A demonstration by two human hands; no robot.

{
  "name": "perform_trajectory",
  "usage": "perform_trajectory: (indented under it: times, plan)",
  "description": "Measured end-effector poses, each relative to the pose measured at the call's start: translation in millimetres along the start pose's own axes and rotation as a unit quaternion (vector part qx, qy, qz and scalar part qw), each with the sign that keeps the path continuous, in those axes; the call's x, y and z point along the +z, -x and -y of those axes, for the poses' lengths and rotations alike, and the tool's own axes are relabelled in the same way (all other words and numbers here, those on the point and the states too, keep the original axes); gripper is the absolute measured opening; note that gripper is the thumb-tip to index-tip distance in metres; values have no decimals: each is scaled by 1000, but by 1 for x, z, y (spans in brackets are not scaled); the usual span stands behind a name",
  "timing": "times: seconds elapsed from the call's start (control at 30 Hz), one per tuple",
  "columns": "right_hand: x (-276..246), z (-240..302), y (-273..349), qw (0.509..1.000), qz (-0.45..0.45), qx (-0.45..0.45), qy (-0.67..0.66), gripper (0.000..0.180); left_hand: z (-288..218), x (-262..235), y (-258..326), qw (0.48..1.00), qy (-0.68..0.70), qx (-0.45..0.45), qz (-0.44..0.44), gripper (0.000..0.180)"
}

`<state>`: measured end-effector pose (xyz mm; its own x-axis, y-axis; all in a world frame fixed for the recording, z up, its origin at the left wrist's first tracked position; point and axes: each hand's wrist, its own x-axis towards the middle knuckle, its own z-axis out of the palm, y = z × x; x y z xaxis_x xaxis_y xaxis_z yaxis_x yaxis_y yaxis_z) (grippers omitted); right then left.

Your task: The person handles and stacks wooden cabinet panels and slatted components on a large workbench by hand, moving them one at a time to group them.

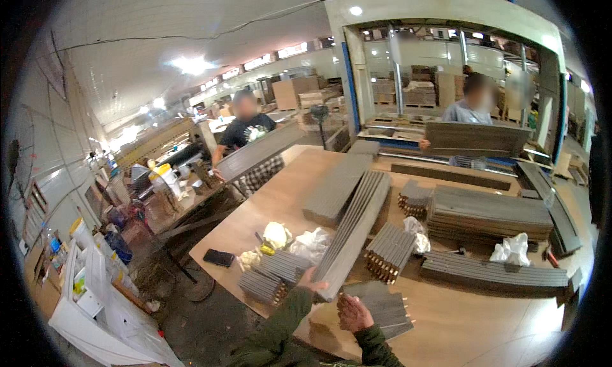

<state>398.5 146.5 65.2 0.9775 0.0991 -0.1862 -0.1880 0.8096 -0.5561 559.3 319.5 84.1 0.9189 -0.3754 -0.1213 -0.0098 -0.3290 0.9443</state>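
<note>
My left hand (310, 281) grips the near end of a long grey board (341, 252), its fingers along the left side. The board lies at a slant beside a fanned row of similar long boards (375, 187). My right hand (355, 313) is closed, its fingers curled; what they hold, if anything, I cannot make out. Just right of it lies a stack of short grey boards (386, 311) with pale dowels sticking out. Another bundle of short grey pieces (392, 244) shows brown dowel ends. More short grey bundles (264, 284) lie left of my left hand.
The wooden table (223, 233) carries a black phone (218, 258), crumpled white plastic (310, 244), grey board stacks (488, 211) and a red-handled tool (552, 257). Across it, one person (250, 131) holds a long board; another (470, 106) holds a wide panel. A cluttered bench stands left.
</note>
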Motion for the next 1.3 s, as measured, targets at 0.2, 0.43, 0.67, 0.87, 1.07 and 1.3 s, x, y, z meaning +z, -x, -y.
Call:
perform_trajectory:
  times: [0.2,0.43,0.67,0.87,1.07,1.3]
  plan:
    - [58,-22,-34,996,8,8,-86,83,-35,-80,179,991,14,-18,133,91]
    - [17,-53,-105,974,9,-134,-185,69,-45,-90,351,999,45,21,-15,91]
    - [77,-60,-84,963,-101,-209,-138,35,-13,-114,385,973,-196,107,-54,98]
    - [70,-53,-100,936,58,-210,-278,53,-23,-118,340,922,-346,141,-105,92]
    - [83,23,33,907,49,-362,-210,81,-31,-117,303,847,-448,256,-125,87]
    - [-63,23,92,803,-57,-551,-221,84,-120,-89,226,756,-460,458,81,87]
